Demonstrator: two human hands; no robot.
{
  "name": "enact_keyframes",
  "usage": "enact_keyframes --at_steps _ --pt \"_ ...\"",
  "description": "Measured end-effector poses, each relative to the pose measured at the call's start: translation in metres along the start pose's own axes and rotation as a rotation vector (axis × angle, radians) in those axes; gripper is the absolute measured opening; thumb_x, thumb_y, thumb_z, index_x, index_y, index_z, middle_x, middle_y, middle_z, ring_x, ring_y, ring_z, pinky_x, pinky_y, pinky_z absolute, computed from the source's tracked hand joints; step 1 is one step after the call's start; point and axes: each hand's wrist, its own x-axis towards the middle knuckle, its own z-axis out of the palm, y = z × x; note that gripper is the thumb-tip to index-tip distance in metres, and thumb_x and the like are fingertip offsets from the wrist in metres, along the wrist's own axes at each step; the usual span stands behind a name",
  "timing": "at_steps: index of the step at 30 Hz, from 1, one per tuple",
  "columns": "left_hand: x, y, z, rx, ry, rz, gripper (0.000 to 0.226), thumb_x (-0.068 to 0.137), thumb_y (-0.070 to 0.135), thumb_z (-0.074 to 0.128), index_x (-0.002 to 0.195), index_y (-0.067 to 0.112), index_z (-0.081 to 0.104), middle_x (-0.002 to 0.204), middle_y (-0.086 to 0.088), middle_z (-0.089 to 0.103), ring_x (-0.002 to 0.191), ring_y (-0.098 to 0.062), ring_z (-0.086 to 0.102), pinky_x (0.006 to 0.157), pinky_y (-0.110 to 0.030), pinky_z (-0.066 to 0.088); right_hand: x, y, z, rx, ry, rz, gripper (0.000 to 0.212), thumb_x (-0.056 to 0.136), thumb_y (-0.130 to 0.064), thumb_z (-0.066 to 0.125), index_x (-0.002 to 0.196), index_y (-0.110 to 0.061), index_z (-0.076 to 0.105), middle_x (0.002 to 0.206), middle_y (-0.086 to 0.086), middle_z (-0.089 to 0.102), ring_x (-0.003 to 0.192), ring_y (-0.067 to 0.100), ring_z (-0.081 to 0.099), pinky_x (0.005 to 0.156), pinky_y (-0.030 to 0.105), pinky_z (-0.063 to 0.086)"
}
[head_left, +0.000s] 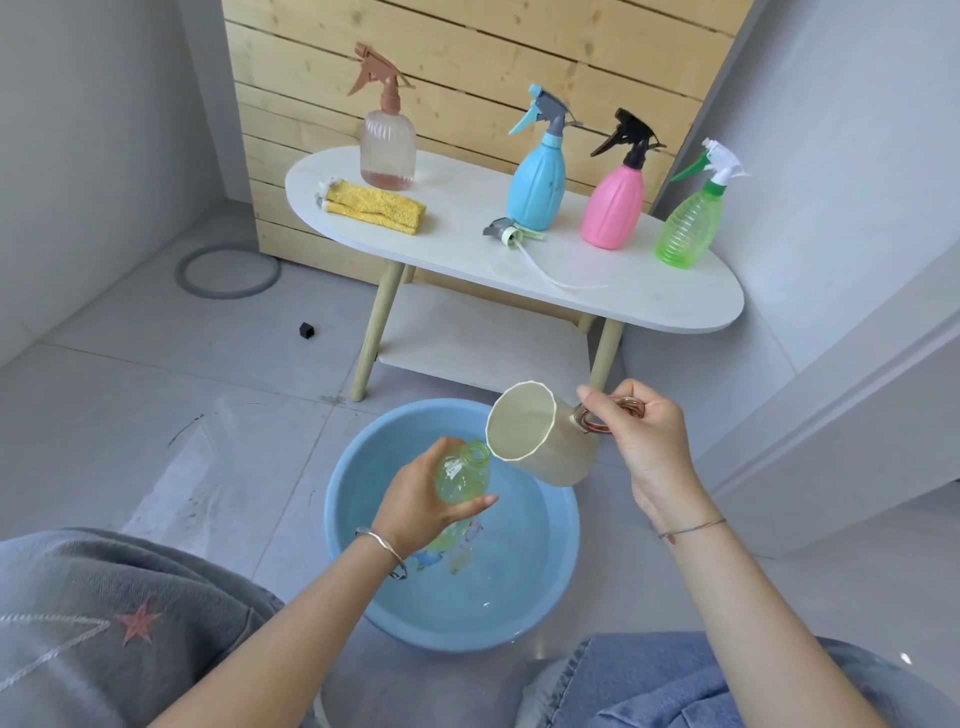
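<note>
My left hand (423, 499) grips a clear yellow-green bottle (464, 472) with no cap, held tilted over a blue basin (563, 561) on the floor. My right hand (636, 439) holds a cream cup (540, 434) by its copper ring handle, tipped with its rim right next to the bottle's open neck. The basin holds some water. On the white table (649, 291) lies a loose spray head (503, 230) with its long tube.
Four spray bottles stand on the table: brown-topped clear (388, 140), blue (537, 179), pink (614, 200), green (688, 226). A yellow cloth (376, 206) lies at the left end. A grey ring (227, 270) and small black cube (307, 330) lie on the floor.
</note>
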Motion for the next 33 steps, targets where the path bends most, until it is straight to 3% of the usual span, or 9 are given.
enact_keyframes --at_steps 8,15,18,23,33 --pt "0.0 -0.005 0.002 0.023 -0.008 -0.012 0.08 0.057 0.077 0.064 0.117 0.025 0.055 0.111 0.015 0.065 0.108 -0.006 0.06 0.091 -0.028 0.048 -0.005 -0.007 0.006 -0.114 -0.047 -0.1 0.046 0.078 -0.01 0.075 0.055 -0.013 0.036 0.049 -0.006 0.032 0.059 0.016 0.035 0.057 0.025 0.029" --pt "0.0 -0.006 0.002 0.039 -0.017 -0.04 0.082 0.057 0.079 0.062 0.119 0.027 0.054 0.114 0.016 0.064 0.109 -0.008 0.059 0.09 -0.029 0.049 -0.005 -0.01 0.009 -0.166 -0.051 -0.134 0.045 0.078 -0.01 0.075 0.055 -0.013 0.036 0.043 -0.014 0.032 0.048 0.007 0.029 0.048 0.016 0.026" --pt "0.001 -0.007 0.003 0.046 -0.013 -0.045 0.083 0.056 0.079 0.061 0.119 0.026 0.053 0.114 0.016 0.064 0.108 -0.009 0.06 0.089 -0.03 0.049 -0.005 -0.012 0.01 -0.183 -0.053 -0.158 0.043 0.078 -0.01 0.075 0.056 -0.011 0.037 0.043 -0.014 0.033 0.048 0.007 0.029 0.048 0.016 0.026" --pt "0.001 -0.009 0.004 0.044 -0.016 -0.047 0.083 0.057 0.08 0.061 0.12 0.026 0.053 0.114 0.016 0.063 0.108 -0.009 0.06 0.089 -0.032 0.05 -0.004 -0.012 0.012 -0.221 -0.055 -0.227 0.045 0.077 -0.014 0.077 0.057 -0.008 0.036 0.055 0.002 0.035 0.058 0.018 0.034 0.056 0.028 0.026" --pt "0.002 -0.012 0.007 0.038 -0.014 -0.046 0.077 0.062 0.07 0.073 0.121 0.024 0.053 0.115 0.015 0.063 0.107 -0.01 0.06 0.088 -0.032 0.049 -0.005 -0.015 0.017 -0.321 -0.053 -0.328 0.044 0.076 -0.011 0.077 0.057 -0.005 0.037 0.054 -0.003 0.033 0.051 0.008 0.029 0.051 0.018 0.025"
